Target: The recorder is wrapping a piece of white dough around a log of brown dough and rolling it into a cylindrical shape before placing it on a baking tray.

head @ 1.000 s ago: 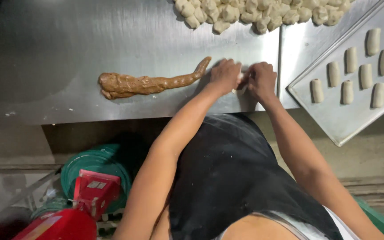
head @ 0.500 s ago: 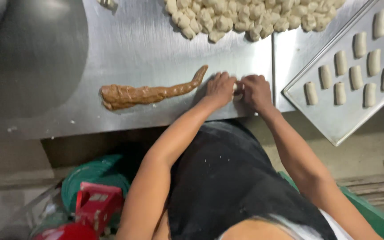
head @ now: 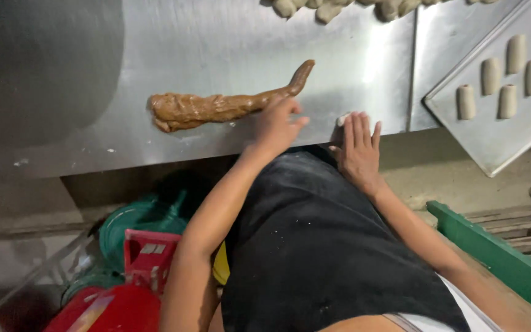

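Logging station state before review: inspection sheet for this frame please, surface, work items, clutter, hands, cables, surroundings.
Surface: steel table, light specks near the front edge.
Work items: long brown filling rope; small pale dough piece; baking tray holding shaped dough rolls.
Clutter: heap of dough lumps at the far edge.
Hands: left hand at the rope's near end; right hand flat, fingertips on the dough piece.
Cables: nothing seen.
Surroundings: green basin and red crate under the table; green bench edge.
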